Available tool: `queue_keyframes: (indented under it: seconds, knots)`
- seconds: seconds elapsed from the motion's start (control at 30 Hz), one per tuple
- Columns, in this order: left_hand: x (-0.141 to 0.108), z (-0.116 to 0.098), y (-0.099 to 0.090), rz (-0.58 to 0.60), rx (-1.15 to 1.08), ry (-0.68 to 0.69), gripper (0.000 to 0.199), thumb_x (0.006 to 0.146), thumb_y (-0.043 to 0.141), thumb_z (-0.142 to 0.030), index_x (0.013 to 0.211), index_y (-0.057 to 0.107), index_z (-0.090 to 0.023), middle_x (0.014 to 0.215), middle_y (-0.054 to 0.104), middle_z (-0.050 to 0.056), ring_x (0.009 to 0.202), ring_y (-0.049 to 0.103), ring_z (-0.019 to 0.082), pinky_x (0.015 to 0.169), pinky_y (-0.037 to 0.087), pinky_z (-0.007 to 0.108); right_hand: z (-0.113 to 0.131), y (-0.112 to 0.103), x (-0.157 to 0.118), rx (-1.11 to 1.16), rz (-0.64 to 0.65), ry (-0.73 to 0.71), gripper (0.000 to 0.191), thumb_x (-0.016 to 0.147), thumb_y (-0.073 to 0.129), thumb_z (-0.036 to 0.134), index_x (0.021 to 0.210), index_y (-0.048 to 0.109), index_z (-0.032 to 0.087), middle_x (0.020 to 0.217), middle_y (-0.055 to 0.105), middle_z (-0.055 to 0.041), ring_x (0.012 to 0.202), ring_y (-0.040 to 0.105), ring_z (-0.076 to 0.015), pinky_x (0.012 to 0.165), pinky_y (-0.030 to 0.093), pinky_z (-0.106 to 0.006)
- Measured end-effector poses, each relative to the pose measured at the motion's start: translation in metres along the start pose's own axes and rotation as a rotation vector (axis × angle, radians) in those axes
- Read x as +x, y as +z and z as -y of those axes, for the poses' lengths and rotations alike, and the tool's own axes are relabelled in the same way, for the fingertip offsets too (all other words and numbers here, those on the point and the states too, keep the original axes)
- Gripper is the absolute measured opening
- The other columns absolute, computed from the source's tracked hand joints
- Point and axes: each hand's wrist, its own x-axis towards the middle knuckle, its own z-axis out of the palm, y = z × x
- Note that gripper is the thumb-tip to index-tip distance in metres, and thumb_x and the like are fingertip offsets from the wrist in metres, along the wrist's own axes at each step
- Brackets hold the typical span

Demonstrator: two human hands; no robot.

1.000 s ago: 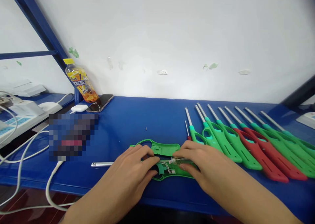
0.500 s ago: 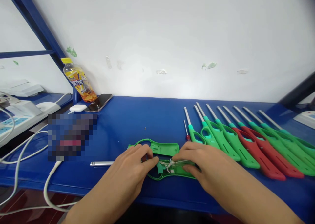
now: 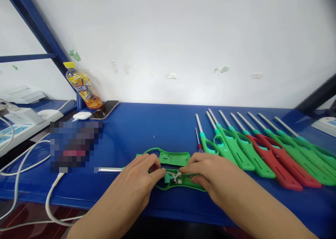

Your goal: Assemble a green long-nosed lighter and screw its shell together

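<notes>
An opened green gas lighter lies in front of me, its inside facing up. White wires and a teal trigger show in it, and its metal tube points left. My left hand is closed on the lighter near the trigger and the base of the tube; its fingertips partly hide what they grip. Thumb and forefinger of my right hand pinch a translucent part, seemingly the fuel tank, in the handle end. The loose green cover half rests just behind the lighter.
Several green and red lighters lie in a row at right, beside a small screwdriver. A tiny screw lies mid-table. At left are a drink bottle, a phone, white cables and a power strip.
The lighter and both hands have shifted slightly; the tube sits a little higher in the picture. The whole view has drifted slightly left. Both grips look the same.
</notes>
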Motion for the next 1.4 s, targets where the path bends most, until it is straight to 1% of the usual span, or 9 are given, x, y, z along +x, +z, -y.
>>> queue_keyframes:
  seconds: [0.1,0.2,0.3,0.43,0.6,0.73,0.9,1.1,1.4]
  knots:
    - [-0.002,-0.001,0.002,0.007,0.052,0.006,0.041,0.095,0.045,0.008,0.109,0.069,-0.022,0.112,0.064,0.004,0.094,0.062,0.023,0.082,0.056,0.04,-0.002,0.005,-0.001,0.036,-0.018,-0.006,0.038,0.085,0.064,-0.003,0.094,0.082,0.029,0.094,0.075,-0.0021,0.084,0.073,-0.0217,0.068,0.048,-0.03]
    - [-0.002,-0.006,0.0,0.0,0.146,0.042,0.043,0.092,0.045,0.009,0.112,0.068,-0.021,0.108,0.066,0.006,0.088,0.063,0.024,0.08,0.057,0.044,-0.009,0.018,-0.006,0.086,-0.113,-0.029,0.034,0.087,0.061,-0.001,0.088,0.08,0.027,0.094,0.071,-0.0024,0.086,0.068,-0.021,0.07,0.045,-0.031]
    - [-0.002,-0.014,-0.003,0.0,0.205,0.094,0.029,0.097,0.047,0.001,0.106,0.067,-0.019,0.103,0.067,0.007,0.091,0.066,0.028,0.086,0.058,0.051,-0.017,0.031,-0.012,0.125,-0.186,-0.022,0.035,0.088,0.06,0.0,0.094,0.079,0.029,0.093,0.065,-0.0014,0.085,0.063,-0.0201,0.067,0.04,-0.032]
    - [-0.001,-0.02,-0.005,-0.014,0.19,0.091,0.01,0.105,0.055,-0.018,0.106,0.065,-0.019,0.101,0.068,0.007,0.091,0.067,0.03,0.087,0.059,0.054,-0.022,0.034,-0.015,0.156,-0.13,-0.011,0.043,0.089,0.057,0.0,0.107,0.078,0.033,0.099,0.064,-0.0001,0.083,0.063,-0.0185,0.066,0.038,-0.032]
    - [-0.001,-0.018,-0.004,-0.005,0.162,0.053,0.005,0.102,0.062,-0.017,0.106,0.064,-0.02,0.103,0.066,0.007,0.09,0.068,0.03,0.084,0.059,0.054,-0.012,0.02,-0.013,0.127,-0.06,0.03,0.04,0.092,0.059,0.001,0.105,0.078,0.034,0.099,0.066,0.0004,0.086,0.067,-0.0203,0.071,0.041,-0.034]
    - [-0.001,-0.018,-0.002,0.029,0.138,0.013,0.018,0.101,0.063,-0.015,0.117,0.064,-0.023,0.111,0.064,0.007,0.095,0.068,0.03,0.087,0.058,0.054,-0.002,0.011,-0.012,0.096,-0.1,0.049,0.024,0.093,0.067,0.007,0.099,0.073,0.029,0.095,0.069,0.0022,0.084,0.069,-0.0213,0.072,0.043,-0.035]
    - [-0.001,-0.019,-0.002,0.079,0.155,0.011,0.036,0.101,0.061,-0.013,0.134,0.059,-0.026,0.114,0.063,0.009,0.099,0.067,0.033,0.089,0.058,0.058,-0.001,0.014,-0.009,0.151,-0.14,0.072,0.027,0.085,0.07,-0.001,0.089,0.069,0.026,0.089,0.069,0.0049,0.076,0.065,-0.0184,0.067,0.039,-0.032]
    - [0.002,-0.019,0.0,0.116,0.156,0.004,0.037,0.102,0.057,-0.01,0.132,0.063,-0.03,0.112,0.06,0.009,0.097,0.065,0.033,0.085,0.058,0.058,-0.008,0.016,-0.004,0.303,-0.104,0.065,0.031,0.083,0.067,-0.003,0.079,0.071,0.027,0.081,0.067,0.0066,0.072,0.061,-0.0141,0.064,0.037,-0.028]
    - [0.005,-0.017,-0.002,0.157,0.115,-0.003,0.037,0.102,0.054,-0.008,0.129,0.064,-0.031,0.113,0.057,0.009,0.103,0.063,0.032,0.092,0.055,0.062,-0.006,0.012,0.0,0.313,-0.067,0.114,0.031,0.079,0.069,-0.003,0.076,0.074,0.027,0.08,0.069,0.0062,0.071,0.062,-0.0139,0.062,0.037,-0.027]
